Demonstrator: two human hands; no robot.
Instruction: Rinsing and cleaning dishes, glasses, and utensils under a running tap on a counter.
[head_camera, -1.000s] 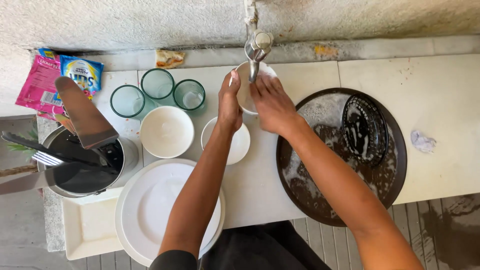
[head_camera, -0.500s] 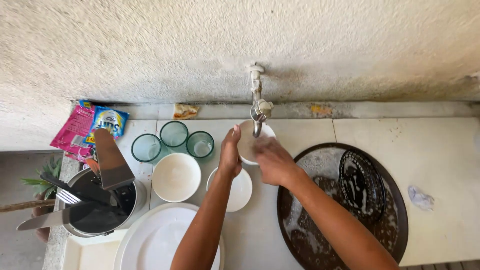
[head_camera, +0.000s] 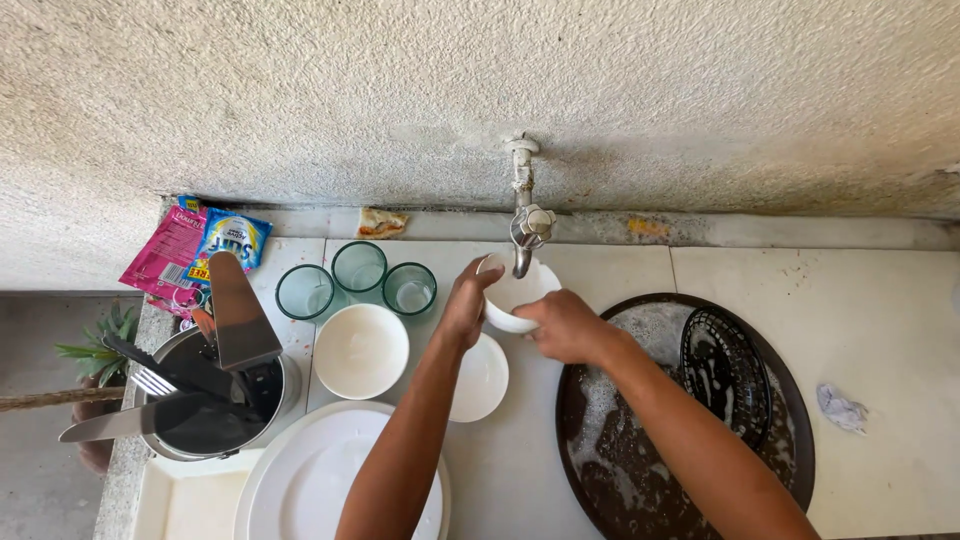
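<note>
We hold a small white bowl (head_camera: 517, 293) right under the spout of the wall tap (head_camera: 525, 225), and this looks to us like the rinsing step of washing up. Our left hand (head_camera: 468, 305) is closed around the bowl's near-left rim, fingers curled over the edge, while our right hand (head_camera: 562, 325) grips its right side, thumb towards the inside. Whether water is running we cannot tell. Just below the grip, under our left wrist, lies a small white plate (head_camera: 482, 378); left of it stands a larger white bowl (head_camera: 361, 350), and beyond that three green glasses (head_camera: 358, 268) in a cluster. Nearer to us on the left is a big white plate (head_camera: 300, 480), and farther left a metal pot (head_camera: 215, 420) stuffed with a spatula, fork and knife. To the right of the grip, under our right forearm, sits a dark round tray (head_camera: 640, 440) covered in suds, with a dark basket-like dish (head_camera: 725, 375) on it. As we judge it, the next move calls for turning the bowl under the spout while keeping both hands firm on the wet, slippery rim.
</note>
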